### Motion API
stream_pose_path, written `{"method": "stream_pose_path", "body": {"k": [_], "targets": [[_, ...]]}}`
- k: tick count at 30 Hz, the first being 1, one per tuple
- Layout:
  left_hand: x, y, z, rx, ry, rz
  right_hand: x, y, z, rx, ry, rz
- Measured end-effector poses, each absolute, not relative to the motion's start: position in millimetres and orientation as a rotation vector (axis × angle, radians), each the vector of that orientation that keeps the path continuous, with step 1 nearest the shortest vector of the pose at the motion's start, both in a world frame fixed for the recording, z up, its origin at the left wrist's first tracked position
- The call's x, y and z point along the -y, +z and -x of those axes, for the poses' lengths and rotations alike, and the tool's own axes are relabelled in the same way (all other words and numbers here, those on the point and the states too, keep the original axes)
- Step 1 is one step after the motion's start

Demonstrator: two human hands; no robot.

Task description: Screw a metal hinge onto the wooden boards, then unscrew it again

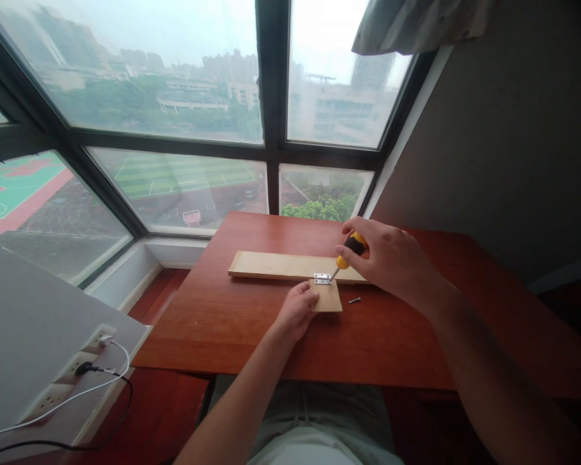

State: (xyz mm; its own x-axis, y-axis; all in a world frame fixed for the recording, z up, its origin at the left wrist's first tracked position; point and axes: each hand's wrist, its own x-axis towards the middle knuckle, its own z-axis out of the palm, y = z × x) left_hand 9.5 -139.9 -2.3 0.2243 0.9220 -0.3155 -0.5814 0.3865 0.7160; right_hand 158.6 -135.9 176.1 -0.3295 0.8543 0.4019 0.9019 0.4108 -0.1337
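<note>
My right hand [392, 258] is closed around a yellow and black screwdriver [354, 245]. The screwdriver slants down to the left, and its tip meets the right side of a small silver hinge [322, 278]. That hinge spans the edge between a long pale wooden board [271, 263] and a small square wooden piece [328, 299]. My left hand [299, 309] grips the small piece at its left edge, thumb on top. Just right of the small piece, a loose screw [355, 300] lies on the table. The board's right end is partly hidden behind my right hand.
Everything lies on a reddish-brown wooden table [213, 336]. Large windows with dark frames [272, 129] rise behind it. At the lower left, a white cable [126, 352] and a black cable [132, 394] run from wall sockets [80, 365].
</note>
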Motion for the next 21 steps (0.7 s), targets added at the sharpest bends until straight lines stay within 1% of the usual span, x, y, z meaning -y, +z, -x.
{"method": "stream_pose_path", "body": {"k": [8, 15, 21], "targets": [[139.0, -4.1, -9.9, -0.804, 1.101, -0.498, 135.1, 173.6, -159.6, 2.259, -0.082, 1.436], [138.6, -5.2, -8.7, -0.8, 1.094, -0.495, 132.5, 174.3, -158.0, 2.198, -0.273, 1.598], [137.3, -6.7, -7.7, -0.811, 1.08, -0.492, 130.4, 172.8, -159.4, 2.205, -0.195, 1.536]]}}
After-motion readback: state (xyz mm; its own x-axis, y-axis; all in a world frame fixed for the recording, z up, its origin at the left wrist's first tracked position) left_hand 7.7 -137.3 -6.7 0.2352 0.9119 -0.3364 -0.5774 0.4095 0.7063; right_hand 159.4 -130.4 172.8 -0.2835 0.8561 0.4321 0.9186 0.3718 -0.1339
